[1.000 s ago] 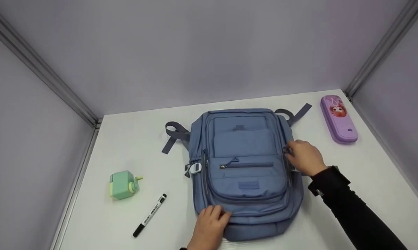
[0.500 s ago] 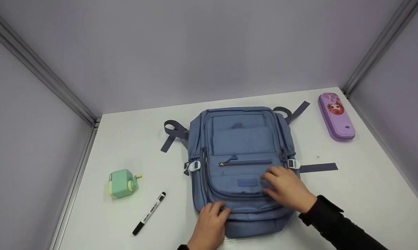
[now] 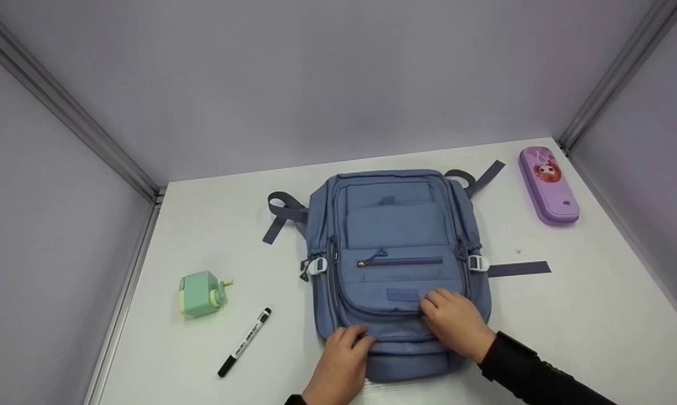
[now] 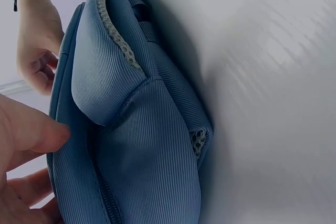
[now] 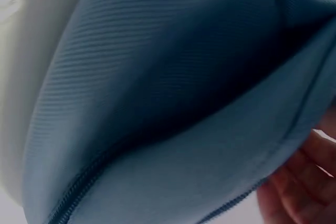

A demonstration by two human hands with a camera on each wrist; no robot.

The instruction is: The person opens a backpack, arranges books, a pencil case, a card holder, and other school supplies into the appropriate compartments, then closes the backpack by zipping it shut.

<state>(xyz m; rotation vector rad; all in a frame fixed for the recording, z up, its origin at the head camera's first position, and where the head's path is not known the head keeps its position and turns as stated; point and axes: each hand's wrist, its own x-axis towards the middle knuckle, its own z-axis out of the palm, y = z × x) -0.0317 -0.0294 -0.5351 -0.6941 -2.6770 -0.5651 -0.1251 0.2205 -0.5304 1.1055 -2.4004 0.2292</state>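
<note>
The blue backpack (image 3: 395,225) lies on the white table (image 3: 586,315), and the left hand (image 3: 338,363) pinches its lower front edge, thumb and fingers on either side of the fabric. The right hand (image 3: 456,323) touches the backpack's lower front with bent fingers; I cannot tell whether they grip anything. Left of the backpack lie a marker (image 3: 244,342) and, farther out, a green sharpener (image 3: 199,294); a purple case (image 3: 551,194) lies to its upper right.
</note>
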